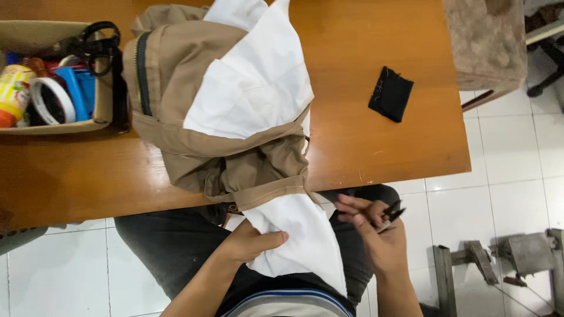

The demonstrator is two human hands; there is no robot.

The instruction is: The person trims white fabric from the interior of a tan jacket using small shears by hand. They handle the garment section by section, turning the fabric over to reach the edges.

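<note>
My left hand (249, 242) grip pinching white lining (305, 240) over lap. My right hand (376, 226) grip closed on small dark tool (392, 211) beside it. Khaki garment (200, 117) heaped on desk (364, 88), lining trailing off edge. Black patch (390, 94) well apart.

Operator wears dark grey trousers (170, 246) and a grey shirt (288, 302) with blue-and-white stripes at 6 o'clock; forearms uncovered.
</note>
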